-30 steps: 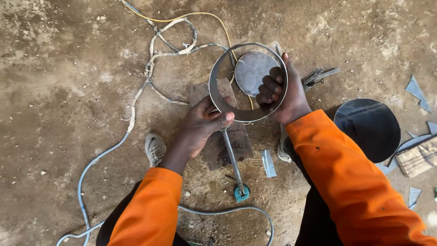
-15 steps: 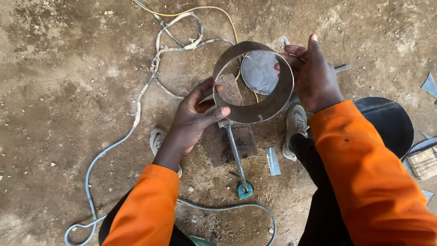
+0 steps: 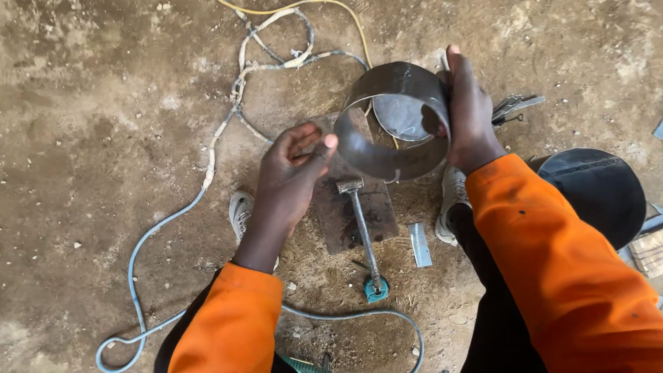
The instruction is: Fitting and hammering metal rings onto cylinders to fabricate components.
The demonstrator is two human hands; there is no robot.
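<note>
**A:** so what's that thing in the head view?

**B:** a metal ring, a wide band of dull grey sheet steel bent into a hoop, tilted so you look into it. It's held up above the dirt floor, over a flat steel plate with a hammer lying on it.

**A:** and the hands?

**B:** right hand is closed round the ring's far edge, gripping it. Left hand is half open, only the thumb tip touching the near rim (not really a grip).

**A:** any change from half a second ago?

**B:** yeah, the ring has tipped more on edge and the left hand has loosened off it.
</note>
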